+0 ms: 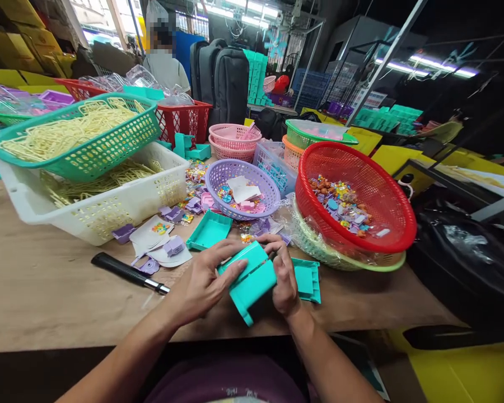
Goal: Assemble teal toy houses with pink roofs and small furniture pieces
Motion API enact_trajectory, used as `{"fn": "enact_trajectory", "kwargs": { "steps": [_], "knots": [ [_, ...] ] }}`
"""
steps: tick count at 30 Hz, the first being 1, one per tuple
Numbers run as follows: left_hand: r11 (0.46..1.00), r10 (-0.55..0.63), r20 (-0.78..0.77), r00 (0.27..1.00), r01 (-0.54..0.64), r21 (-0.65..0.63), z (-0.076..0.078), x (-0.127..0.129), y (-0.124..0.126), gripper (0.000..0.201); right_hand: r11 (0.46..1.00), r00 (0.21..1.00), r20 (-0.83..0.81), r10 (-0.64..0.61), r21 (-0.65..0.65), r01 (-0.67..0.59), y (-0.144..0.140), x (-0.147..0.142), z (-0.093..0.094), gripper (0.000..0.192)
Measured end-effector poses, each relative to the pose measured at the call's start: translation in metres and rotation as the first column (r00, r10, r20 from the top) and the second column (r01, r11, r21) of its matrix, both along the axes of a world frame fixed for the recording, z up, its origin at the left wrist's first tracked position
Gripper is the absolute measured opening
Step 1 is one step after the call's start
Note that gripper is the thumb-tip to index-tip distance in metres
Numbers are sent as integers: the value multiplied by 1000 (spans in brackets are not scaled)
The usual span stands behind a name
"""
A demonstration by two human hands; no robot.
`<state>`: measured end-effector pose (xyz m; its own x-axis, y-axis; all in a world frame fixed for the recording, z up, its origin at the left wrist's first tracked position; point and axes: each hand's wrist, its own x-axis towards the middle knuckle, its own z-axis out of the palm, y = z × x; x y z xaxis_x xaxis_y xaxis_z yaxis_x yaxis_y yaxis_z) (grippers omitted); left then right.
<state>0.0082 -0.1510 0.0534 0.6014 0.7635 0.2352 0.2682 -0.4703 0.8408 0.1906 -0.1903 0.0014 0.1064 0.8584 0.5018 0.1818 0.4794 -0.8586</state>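
Between my two hands is a turquoise plastic box-like part (254,284), tilted above the near edge of the table. My left hand (212,272) grips its left side, thumb lying across the top face. On the right side, my right hand (284,277) has its fingers curled around the part. A narrow gap runs across its upper face. Behind my left hand a turquoise tray-shaped piece (210,230) lies on the table, and another turquoise piece (307,280) rests just right of my right hand. A black-handled tool (126,271) with a metal shaft lies left of my left hand.
A white basket (105,221) and a teal basket (109,150) of pale yellow loops stand left. A purple basket (243,211) holds small parts; a red basket (357,196) leans at right. Purple pieces (174,246) and paper cards lie on the wooden table (67,291). A person (163,64) is beyond.
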Motion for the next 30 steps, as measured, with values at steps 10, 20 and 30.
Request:
{"fn": "enact_trajectory", "kwargs": {
  "steps": [10,20,30],
  "knots": [
    [997,-75,44,996,74,31,-11,-6,-3,43,999,996,-81,-35,18,37,5,-6,-8,43],
    [922,309,114,944,-327,208,-67,8,-31,131,992,895,433,-107,106,68,12,-5,19,49],
    [928,355,88,931,-362,89,-64,16,-31,109,906,553,812,184,77,-415,39,-10,51,83]
  ]
}}
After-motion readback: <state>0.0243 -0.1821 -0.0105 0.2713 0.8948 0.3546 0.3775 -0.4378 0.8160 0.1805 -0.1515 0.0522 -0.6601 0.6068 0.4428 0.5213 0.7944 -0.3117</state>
